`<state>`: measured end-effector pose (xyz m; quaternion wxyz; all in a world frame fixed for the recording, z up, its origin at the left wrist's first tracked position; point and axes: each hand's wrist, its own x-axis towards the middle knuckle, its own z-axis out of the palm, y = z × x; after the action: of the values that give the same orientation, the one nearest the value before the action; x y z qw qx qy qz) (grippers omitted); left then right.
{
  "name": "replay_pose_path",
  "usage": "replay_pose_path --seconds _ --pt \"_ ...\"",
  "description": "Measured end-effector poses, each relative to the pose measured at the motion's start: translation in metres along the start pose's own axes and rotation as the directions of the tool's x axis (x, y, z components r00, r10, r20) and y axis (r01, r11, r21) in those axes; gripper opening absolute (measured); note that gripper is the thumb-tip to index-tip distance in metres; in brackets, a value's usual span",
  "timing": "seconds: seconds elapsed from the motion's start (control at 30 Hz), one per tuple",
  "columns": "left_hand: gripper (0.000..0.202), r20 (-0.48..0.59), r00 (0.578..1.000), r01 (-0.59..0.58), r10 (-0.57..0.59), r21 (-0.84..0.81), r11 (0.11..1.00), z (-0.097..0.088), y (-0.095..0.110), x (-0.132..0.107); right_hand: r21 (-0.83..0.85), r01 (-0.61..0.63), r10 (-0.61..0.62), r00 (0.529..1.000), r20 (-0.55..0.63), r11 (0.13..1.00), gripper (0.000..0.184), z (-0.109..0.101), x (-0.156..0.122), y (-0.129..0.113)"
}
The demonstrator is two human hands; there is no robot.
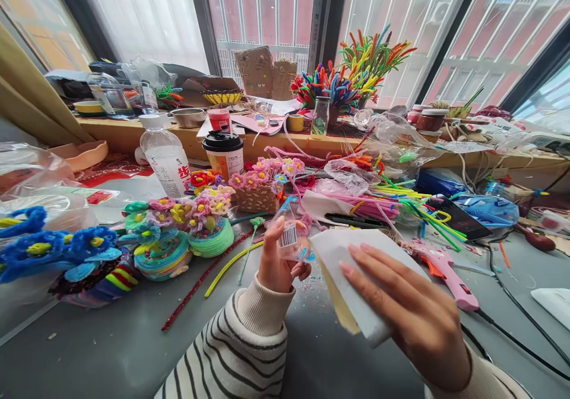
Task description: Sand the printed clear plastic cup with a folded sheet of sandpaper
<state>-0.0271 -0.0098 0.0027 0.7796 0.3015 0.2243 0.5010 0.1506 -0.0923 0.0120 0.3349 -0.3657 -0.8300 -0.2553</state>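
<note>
My left hand (272, 260) is closed round a small crumpled clear plastic wrapper (288, 236) with a barcode label and blue print. In my right hand (418, 310) is a folded white sheet (341, 256), perhaps paper or tissue, gripped with the fingers flat on top and the thumb hidden. A yellowish layer (342, 307) shows along its lower left edge. Just right of the sheet lies a pink glue gun (447, 274) on the grey table (111, 351). Left of my left hand are a yellow pipe cleaner (227, 268) and a dark red glittery one (200, 283).
Pipe-cleaner flower pots (160, 253) crowd the left side. Behind them stand a water bottle (165, 158), a lidded cup (224, 154) and a flower basket (256, 197). Loose pipe cleaners (414, 206) and a phone (463, 218) lie right. A black cord (516, 342) crosses the right.
</note>
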Motion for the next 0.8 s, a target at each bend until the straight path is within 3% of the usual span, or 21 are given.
replay_pose_path --seconds 0.23,0.43,0.67,0.8 --pt "0.044 0.056 0.992 -0.118 0.115 0.050 0.992 0.000 -0.002 -0.002 -0.035 -0.164 0.161 0.984 -0.075 0.986 0.042 -0.002 -0.003 0.015" --pt "0.047 0.079 0.983 -0.171 0.164 0.084 0.982 0.003 -0.003 -0.004 0.043 -0.045 0.046 0.999 -0.023 0.998 0.037 0.001 -0.003 0.015" --pt "0.044 0.096 0.976 -0.203 0.193 0.106 0.973 0.003 -0.008 -0.002 -0.003 -0.007 0.007 0.999 -0.032 1.000 0.037 0.005 -0.005 0.011" --pt "0.047 0.150 0.971 -0.209 0.187 0.149 0.966 0.004 -0.010 -0.002 -0.067 -0.133 0.125 0.986 -0.112 0.989 0.041 0.007 -0.005 0.016"
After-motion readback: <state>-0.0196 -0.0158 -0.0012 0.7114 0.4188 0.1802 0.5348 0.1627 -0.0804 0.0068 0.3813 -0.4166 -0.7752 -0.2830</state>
